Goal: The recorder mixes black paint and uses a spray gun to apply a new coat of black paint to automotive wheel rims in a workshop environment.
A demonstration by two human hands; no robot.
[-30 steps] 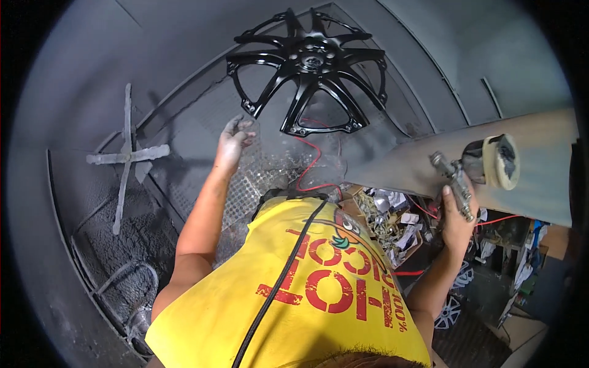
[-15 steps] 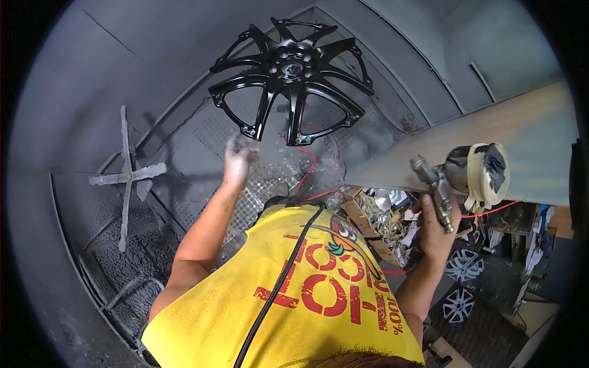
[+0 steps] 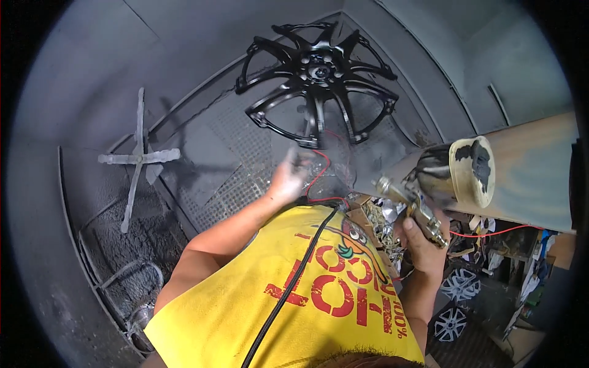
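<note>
A glossy black multi-spoke wheel (image 3: 319, 73) sits raised above the floor in front of me, its hub facing up. My left hand (image 3: 291, 178), whitish with dust, is just below the wheel's near edge; its fingers are smeared by motion, and I cannot tell whether they touch the rim. On the right, my right hand (image 3: 424, 248) grips a metal spray gun (image 3: 417, 211), its nozzle pointing up and left. The gun carries a paint cup (image 3: 472, 172), cream-coloured with dark paint smears.
At the left stands a grey-coated cross-shaped stand (image 3: 138, 158). A red hose (image 3: 319, 175) trails across the perforated floor. To the right are a tan panel (image 3: 521, 165), a box of crumpled scrap (image 3: 388, 216) and silver wheels (image 3: 450, 324). Grey walls (image 3: 423, 67) close in behind the black wheel.
The black wheel appears turned, with its near spoke blurred. My left hand has moved right along its near edge. The spray gun has tilted further left, still in my right hand.
</note>
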